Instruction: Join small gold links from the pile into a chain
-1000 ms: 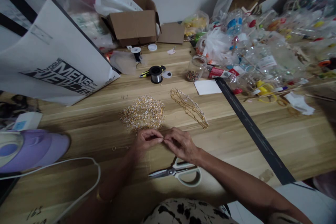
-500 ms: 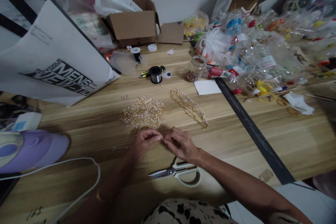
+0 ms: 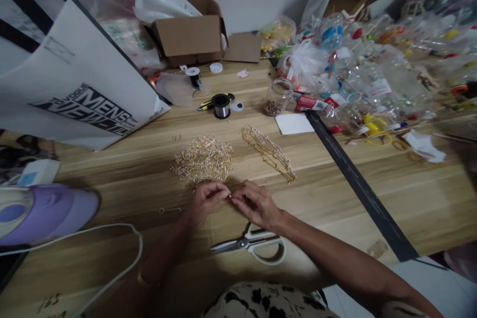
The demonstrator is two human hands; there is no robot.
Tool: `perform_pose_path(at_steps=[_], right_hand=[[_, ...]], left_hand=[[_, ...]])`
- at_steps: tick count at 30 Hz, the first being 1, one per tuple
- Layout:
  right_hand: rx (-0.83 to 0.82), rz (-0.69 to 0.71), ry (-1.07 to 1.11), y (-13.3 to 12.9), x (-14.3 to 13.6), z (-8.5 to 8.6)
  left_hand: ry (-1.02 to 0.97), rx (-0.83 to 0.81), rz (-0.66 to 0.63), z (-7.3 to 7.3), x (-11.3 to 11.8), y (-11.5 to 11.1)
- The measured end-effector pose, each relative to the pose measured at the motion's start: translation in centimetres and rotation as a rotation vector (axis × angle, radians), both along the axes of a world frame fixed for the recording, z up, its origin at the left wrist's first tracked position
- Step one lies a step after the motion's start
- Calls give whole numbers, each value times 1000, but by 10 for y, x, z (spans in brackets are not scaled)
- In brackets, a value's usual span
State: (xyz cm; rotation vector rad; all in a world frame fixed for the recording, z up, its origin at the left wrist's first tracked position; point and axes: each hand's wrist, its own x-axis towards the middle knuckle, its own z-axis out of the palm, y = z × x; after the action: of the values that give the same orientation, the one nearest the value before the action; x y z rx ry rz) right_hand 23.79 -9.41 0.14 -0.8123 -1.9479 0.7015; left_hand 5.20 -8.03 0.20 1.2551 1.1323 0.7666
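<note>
My left hand (image 3: 206,199) and my right hand (image 3: 257,203) meet fingertip to fingertip over the wooden table. Each is closed in a pinch. A tiny shiny piece shows between the fingertips, too small to name. Just beyond them lies a heap of gold and silver beaded chain pieces (image 3: 203,159). Several beaded chains (image 3: 269,155) are laid out to the right of the heap. Below my hands, scissors with pale handles (image 3: 266,248) rest with the blades pointing left. A short chain piece with a ring (image 3: 167,210) lies left of my left hand.
Wire spools (image 3: 221,107), a glass jar of beads (image 3: 278,99) and a cardboard box (image 3: 188,35) stand farther back. Plastic bags and bottles (image 3: 372,79) pile up at the right. At left are a white shopping bag (image 3: 74,79), a purple device (image 3: 55,213) and a white cable (image 3: 130,228).
Almost nothing differs. My fingertips have shifted very slightly, still pinched together at the same spot.
</note>
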Motion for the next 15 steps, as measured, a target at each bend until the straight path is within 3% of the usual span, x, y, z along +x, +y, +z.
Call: perform_pose_path(at_steps=[15], right_hand=[[-39,6,-28,0,1,1]], left_hand=[[23,65,43,3,1,-1]])
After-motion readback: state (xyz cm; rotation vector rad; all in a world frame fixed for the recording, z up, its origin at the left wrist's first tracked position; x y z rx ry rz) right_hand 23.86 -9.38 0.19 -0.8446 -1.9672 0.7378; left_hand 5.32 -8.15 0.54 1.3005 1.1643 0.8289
